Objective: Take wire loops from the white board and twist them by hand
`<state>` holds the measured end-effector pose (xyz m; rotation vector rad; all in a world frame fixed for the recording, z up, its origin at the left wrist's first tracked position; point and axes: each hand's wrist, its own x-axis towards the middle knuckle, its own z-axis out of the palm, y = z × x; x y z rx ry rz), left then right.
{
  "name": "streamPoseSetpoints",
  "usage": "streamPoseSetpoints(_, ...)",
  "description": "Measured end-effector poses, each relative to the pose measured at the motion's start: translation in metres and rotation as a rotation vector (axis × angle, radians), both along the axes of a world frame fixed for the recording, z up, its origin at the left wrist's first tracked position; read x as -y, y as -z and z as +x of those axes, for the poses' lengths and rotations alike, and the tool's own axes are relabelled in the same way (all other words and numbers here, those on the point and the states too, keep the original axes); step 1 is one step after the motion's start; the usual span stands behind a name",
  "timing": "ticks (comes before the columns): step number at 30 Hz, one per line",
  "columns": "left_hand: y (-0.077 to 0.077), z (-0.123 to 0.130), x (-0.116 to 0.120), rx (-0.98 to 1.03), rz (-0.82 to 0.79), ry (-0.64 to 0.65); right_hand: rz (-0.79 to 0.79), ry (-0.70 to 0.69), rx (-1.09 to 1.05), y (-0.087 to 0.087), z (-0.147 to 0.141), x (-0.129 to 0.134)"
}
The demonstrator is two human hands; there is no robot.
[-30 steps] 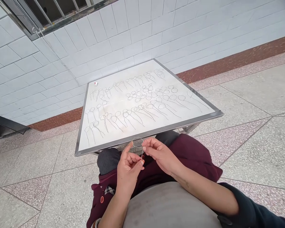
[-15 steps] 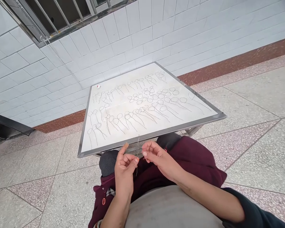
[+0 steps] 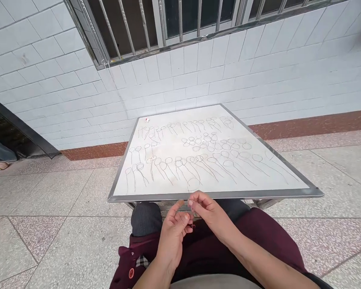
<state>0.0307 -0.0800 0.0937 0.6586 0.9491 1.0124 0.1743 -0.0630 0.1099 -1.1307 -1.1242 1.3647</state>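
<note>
A thin wire bent into a round loop (image 3: 194, 190) stands up from my fingertips, just over the table's front edge. My right hand (image 3: 209, 212) is closed, thumb and forefinger pinching the wire below the loop. Lower and to the left, my left hand (image 3: 176, 230) pinches thumb against fingers at the wire's lower part, its forefinger pointing up; the wire itself is hard to see there. A small reddish strand shows beside the left fingers. On the white tabletop (image 3: 168, 188) lie rows of looped wires (image 3: 180, 162) with long tails, and a cluster of small rings (image 3: 200, 140).
A small white and red object (image 3: 147, 120) lies at the table's far left corner. The table has a grey metal rim and stands against a white tiled wall (image 3: 192, 86) below a barred window (image 3: 180, 20). A dark doorway (image 3: 14, 128) is at the left.
The view has turned, so the table appears lower and further right. My right fingers have closed on the wire, and my hands are nearer each other. A wide loop now shows above them.
</note>
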Motion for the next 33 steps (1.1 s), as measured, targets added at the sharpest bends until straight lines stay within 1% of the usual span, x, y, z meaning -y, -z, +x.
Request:
streamPoseSetpoints(2, 0.016, -0.008, -0.013, -0.123, 0.054, 0.046, 0.060, 0.021, 0.151, -0.005, 0.001, -0.030)
streamPoseSetpoints(3, 0.027, -0.012, -0.021, -0.204, 0.079, 0.098, 0.074, 0.024, 0.221, -0.008, 0.000, -0.048)
streamPoseSetpoints(5, 0.050, -0.020, -0.038, -0.242, 0.071, 0.165, 0.074, 0.043, 0.359, -0.012, -0.002, -0.088)
streamPoseSetpoints(6, 0.061, -0.023, -0.045, -0.249, 0.069, 0.196, 0.048, 0.054, 0.448, -0.013, -0.004, -0.110)
streamPoseSetpoints(8, 0.085, -0.029, -0.056, -0.259, 0.051, 0.269, 0.010, 0.051, 0.524, -0.013, -0.009, -0.152)
streamPoseSetpoints(11, 0.115, -0.033, -0.062, -0.288, 0.005, 0.379, -0.057, 0.027, 0.633, -0.009, -0.016, -0.210)
streamPoseSetpoints(14, 0.137, -0.036, -0.065, -0.323, -0.009, 0.427, -0.134, -0.030, 0.752, -0.002, -0.024, -0.260)
streamPoseSetpoints(16, 0.148, -0.038, -0.069, -0.336, -0.025, 0.429, -0.184, -0.063, 0.828, 0.004, -0.030, -0.289)
streamPoseSetpoints(18, 0.155, -0.041, -0.074, -0.346, -0.049, 0.419, -0.226, -0.090, 0.894, 0.010, -0.036, -0.313)
streamPoseSetpoints(21, 0.162, -0.043, -0.080, -0.355, -0.084, 0.406, -0.268, -0.132, 0.971, 0.019, -0.043, -0.339)
streamPoseSetpoints(24, 0.166, -0.043, -0.083, -0.354, -0.109, 0.414, -0.286, -0.166, 1.021, 0.026, -0.047, -0.351)
streamPoseSetpoints(28, 0.167, -0.041, -0.082, -0.348, -0.124, 0.427, -0.285, -0.179, 1.051, 0.031, -0.048, -0.354)
streamPoseSetpoints(33, 0.164, -0.040, -0.082, -0.350, -0.129, 0.429, -0.255, -0.157, 1.040, 0.031, -0.048, -0.351)
